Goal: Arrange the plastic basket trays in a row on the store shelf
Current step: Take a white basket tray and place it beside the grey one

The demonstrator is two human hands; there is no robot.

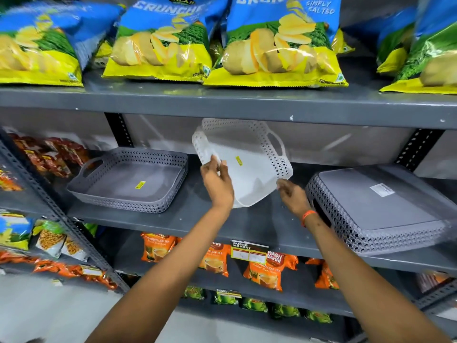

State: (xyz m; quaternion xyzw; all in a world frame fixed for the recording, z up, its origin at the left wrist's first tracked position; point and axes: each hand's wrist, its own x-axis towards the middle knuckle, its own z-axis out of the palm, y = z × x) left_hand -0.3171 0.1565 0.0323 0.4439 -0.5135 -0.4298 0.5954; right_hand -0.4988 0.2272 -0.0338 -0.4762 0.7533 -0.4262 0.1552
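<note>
— Where's the white perforated plastic basket tray (247, 167)?

— Tilted up above the grey metal shelf (197, 219), between the upright grey plastic basket tray (128, 179) and the overturned grey one (380, 206). The left hand (217, 181) pinches its near rim; the right hand (291, 194) grips its lower corner.

Bright even overhead light, glare on chip bags (277, 43), blurred, wide-angle-bowed edges.
</note>
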